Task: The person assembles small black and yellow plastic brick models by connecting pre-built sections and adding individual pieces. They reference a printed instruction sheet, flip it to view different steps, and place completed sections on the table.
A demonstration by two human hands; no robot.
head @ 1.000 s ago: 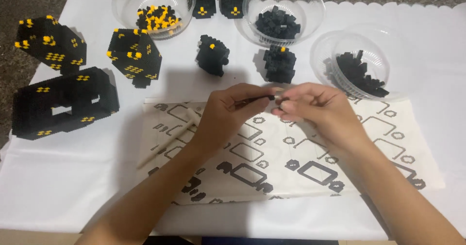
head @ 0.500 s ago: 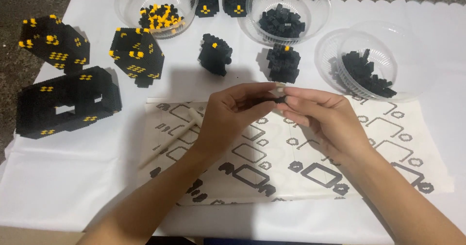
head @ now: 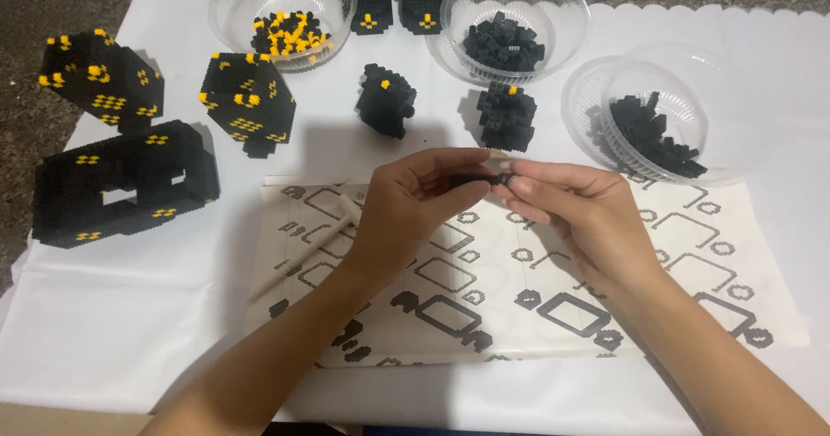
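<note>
My left hand point(head: 415, 207) and my right hand point(head: 575, 207) meet above a printed instruction sheet point(head: 692, 254). Between their fingertips they pinch a small black block piece point(head: 484, 178); both hands grip it, thumbs and forefingers closed on it. Most of the piece is hidden by the fingers. Just beyond the hands stand two small black block builds point(head: 386, 99) point(head: 507, 114), each with a yellow stud on top.
Three clear bowls sit at the back: one with yellow and black blocks point(head: 290, 30), two with black blocks point(head: 506, 43) point(head: 657, 133). Larger black-and-yellow builds point(head: 121, 181) point(head: 99, 77) point(head: 249, 101) stand at left. A pale stick tool point(head: 307, 246) lies on the sheet. A white cloth point(head: 130, 332) covers the table.
Both hands stay together on the small black piece, with only slight finger shifts. The view has drifted a little, so everything sits somewhat lower in the picture.
</note>
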